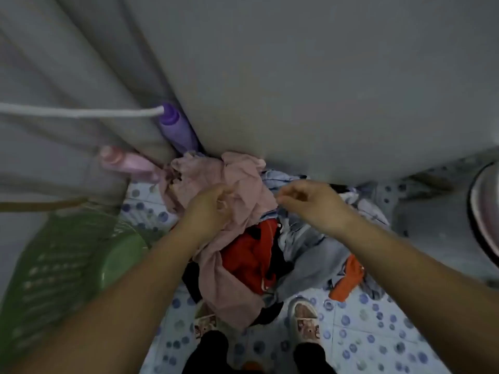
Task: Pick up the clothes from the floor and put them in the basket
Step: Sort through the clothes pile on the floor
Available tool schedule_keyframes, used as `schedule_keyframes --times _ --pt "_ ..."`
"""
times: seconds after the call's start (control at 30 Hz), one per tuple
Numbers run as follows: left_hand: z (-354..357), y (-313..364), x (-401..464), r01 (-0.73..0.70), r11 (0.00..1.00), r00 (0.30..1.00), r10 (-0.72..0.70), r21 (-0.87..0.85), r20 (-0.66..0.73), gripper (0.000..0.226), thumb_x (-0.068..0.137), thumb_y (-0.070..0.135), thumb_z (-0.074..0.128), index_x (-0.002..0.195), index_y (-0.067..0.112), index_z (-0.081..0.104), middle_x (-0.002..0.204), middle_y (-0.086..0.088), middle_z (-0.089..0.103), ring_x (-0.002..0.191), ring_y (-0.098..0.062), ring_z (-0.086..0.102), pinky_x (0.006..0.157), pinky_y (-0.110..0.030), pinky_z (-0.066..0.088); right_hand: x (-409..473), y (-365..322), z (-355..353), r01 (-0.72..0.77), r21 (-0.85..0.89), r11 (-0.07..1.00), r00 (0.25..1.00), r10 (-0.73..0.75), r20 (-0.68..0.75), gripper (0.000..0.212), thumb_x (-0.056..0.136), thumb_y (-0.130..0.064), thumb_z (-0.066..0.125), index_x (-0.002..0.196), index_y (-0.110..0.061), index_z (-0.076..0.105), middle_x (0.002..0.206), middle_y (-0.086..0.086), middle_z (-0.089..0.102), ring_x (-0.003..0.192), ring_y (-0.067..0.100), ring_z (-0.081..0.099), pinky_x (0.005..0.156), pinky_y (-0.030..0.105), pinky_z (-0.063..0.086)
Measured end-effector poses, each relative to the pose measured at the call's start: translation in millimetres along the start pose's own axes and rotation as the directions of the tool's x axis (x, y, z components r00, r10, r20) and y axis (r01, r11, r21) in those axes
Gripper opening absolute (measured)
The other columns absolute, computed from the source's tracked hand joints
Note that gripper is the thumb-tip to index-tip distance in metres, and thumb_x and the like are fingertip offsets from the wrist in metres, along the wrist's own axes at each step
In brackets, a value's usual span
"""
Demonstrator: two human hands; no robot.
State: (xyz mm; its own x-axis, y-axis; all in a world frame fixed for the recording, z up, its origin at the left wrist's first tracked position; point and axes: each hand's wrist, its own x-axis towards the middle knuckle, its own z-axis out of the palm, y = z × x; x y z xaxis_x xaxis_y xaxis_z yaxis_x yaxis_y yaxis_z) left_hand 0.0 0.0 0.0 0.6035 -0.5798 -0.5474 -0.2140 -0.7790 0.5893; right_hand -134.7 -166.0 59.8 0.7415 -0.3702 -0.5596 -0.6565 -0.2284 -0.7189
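Against the foot of the grey wall point(324, 76), the heap of clothes lies on the dotted floor tiles point(378, 333), right in front of my slippers point(306, 321). My left hand point(208, 209) has its fingers curled into the pink garment point(237, 184) that tops the heap, gripping a bunched fold of it. My right hand point(310, 201) hangs just above the pale blue clothes point(302, 244) beside the pink one, fingers loosely bent toward each other; whether the tips pinch a bit of cloth I cannot tell, since that part is blurred. Under the pink garment sits a red piece point(248, 255), and an orange scrap point(348, 279) lies on the side of the heap away from the basket. The green basket point(54, 265) stands tilted just beside the heap, on my left, with nothing visible in it from here. Two bottles, a purple one point(175, 128) and a pink one point(124, 160), lean at the wall behind the heap.

All of this cloth looks thin, limp and light, so I judge it will sag and trail rather than hold a shape. I would take the pink garment by a thick gathered handful near its middle, not an edge, so its long tail does not drag the red piece along or snag on the bottles
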Motion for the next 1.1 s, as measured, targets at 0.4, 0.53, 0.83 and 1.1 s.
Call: schedule_keyframes --times 0.4,0.53,0.83,1.1 --pt "81.1 -88.4 121.1 -0.092 0.993 0.988 0.101 0.073 -0.121 0.069 0.078 0.036 0.063 0.138 0.008 0.043 0.139 -0.016 0.048 0.129 -0.033 0.043 0.107 -0.035 0.036 188.0 95.5 125.7 -0.088 -0.659 0.747 0.929 -0.177 -0.325 0.079 0.073 -0.050 0.068 0.137 -0.017 0.034 0.138 0.008 0.041 0.129 0.029 0.039 0.102 0.043 0.033" --pt "91.2 -108.8 135.1 -0.122 0.992 0.977 0.117 -0.018 -0.180 0.097 0.055 0.052 0.071 0.141 0.021 0.039 0.136 -0.011 0.049 0.126 -0.026 0.047 0.099 -0.021 0.038 212.5 107.2 134.9 -0.158 -0.623 0.766 0.925 -0.106 -0.365 0.055 0.078 -0.050 0.061 0.125 -0.022 0.053 0.136 0.008 0.046 0.128 0.028 0.038 0.104 0.041 0.031" --pt "89.4 -118.7 78.1 -0.182 0.983 0.946 0.185 0.036 -0.268 0.133 0.057 0.038 0.087 0.151 0.032 -0.007 0.157 -0.007 0.013 0.146 -0.023 0.014 0.117 -0.043 0.026 138.8 54.8 131.3 0.405 -0.063 0.912 0.820 -0.393 -0.416 0.028 0.089 -0.018 0.058 0.116 -0.011 0.058 0.101 0.006 0.062 0.093 0.018 0.057 0.063 0.019 0.039" --pt "93.9 -133.7 9.5 -0.078 0.997 0.903 0.061 -0.023 -0.425 0.134 0.056 0.041 0.086 0.150 0.033 -0.009 0.160 -0.009 0.000 0.149 -0.025 -0.003 0.121 -0.043 0.013 25.5 -26.6 119.1 0.726 0.379 0.574 0.683 -0.536 -0.496 0.019 0.090 -0.003 0.055 0.094 -0.022 0.056 0.096 0.001 0.065 0.091 0.017 0.061 0.091 0.036 0.051"
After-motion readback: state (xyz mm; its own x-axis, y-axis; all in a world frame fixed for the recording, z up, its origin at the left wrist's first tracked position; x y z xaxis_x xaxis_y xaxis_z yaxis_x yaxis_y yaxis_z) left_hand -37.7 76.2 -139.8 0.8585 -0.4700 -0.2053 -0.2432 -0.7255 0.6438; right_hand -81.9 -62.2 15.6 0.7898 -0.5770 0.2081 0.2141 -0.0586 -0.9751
